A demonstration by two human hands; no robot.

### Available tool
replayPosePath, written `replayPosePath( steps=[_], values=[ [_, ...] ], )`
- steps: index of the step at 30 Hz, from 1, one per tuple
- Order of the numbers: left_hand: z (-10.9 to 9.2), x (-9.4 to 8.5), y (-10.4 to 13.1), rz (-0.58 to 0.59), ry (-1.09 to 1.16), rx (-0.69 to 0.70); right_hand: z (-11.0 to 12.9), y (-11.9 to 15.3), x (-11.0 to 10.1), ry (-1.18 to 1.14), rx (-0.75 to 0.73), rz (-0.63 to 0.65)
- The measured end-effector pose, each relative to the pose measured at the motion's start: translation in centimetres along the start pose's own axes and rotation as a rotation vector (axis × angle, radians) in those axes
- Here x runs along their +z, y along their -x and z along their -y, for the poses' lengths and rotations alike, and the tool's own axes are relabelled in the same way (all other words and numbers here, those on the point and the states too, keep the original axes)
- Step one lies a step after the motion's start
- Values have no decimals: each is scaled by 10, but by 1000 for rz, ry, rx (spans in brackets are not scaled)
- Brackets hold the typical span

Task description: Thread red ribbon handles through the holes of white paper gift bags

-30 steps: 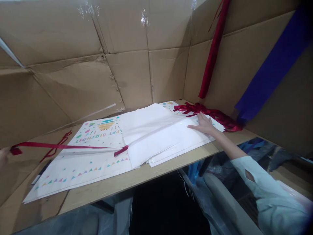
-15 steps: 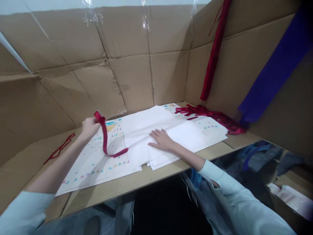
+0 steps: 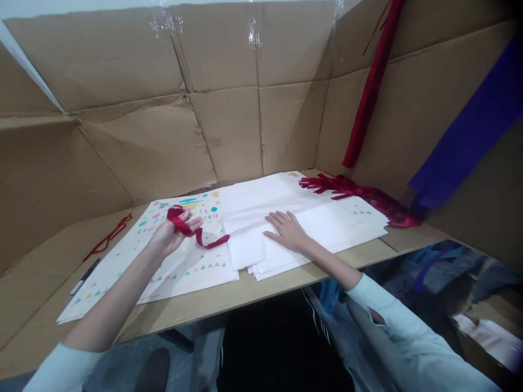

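Observation:
A dark red ribbon [image 3: 213,243] is held in my left hand [image 3: 169,235] at its looped end, while its loose tail hangs to the right over the paper. Beneath that hand lies a white printed sheet [image 3: 122,258] with coloured dots, lettering and small triangles. My right hand [image 3: 286,231] rests flat, fingers spread, on blank white paper [image 3: 245,218] in the middle of the stack. Right of it, a bunch of dark red ribbons [image 3: 368,197] lies across the far right of the papers.
Cardboard walls [image 3: 229,130] rise behind and on both sides. A red strip [image 3: 370,98] and a wide purple ribbon [image 3: 466,130] hang at the right. Thin red strings [image 3: 108,238] and a dark marker-like object [image 3: 85,276] lie left on the cardboard tabletop [image 3: 196,310].
My left hand has moved right and lower with the ribbon, its fingers now turned more upward. The printed sheet's left part shows more fully. My right hand stays on the blank paper.

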State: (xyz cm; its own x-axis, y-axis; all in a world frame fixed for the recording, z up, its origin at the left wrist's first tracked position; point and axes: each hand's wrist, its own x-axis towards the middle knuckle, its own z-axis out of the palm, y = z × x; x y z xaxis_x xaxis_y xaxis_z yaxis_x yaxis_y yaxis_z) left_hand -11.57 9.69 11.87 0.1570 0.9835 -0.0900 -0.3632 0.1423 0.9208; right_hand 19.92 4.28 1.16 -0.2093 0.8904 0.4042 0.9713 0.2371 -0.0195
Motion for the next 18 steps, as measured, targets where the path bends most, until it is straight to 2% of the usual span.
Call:
replayPosePath(
  steps=[2, 5, 9, 12, 15, 18],
  values=[
    [-3, -19, 8, 37, -25, -37, -6, 2, -1, 4, 4, -8],
    [-13, -46, 17, 92, -148, 26, -15, 4, -2, 15, 19, -16],
    [-30, -78, 18, -5, -314, 174, -20, 6, -2, 35, 30, -29],
    [-41, -98, 13, -58, -355, 262, -18, 6, -3, 42, 32, -34],
    [-44, -111, 5, -122, -370, 319, -16, 6, -3, 40, 30, -34],
    [-41, -117, -4, -170, -409, 325, -15, 7, -4, 35, 30, -26]
  ],
)
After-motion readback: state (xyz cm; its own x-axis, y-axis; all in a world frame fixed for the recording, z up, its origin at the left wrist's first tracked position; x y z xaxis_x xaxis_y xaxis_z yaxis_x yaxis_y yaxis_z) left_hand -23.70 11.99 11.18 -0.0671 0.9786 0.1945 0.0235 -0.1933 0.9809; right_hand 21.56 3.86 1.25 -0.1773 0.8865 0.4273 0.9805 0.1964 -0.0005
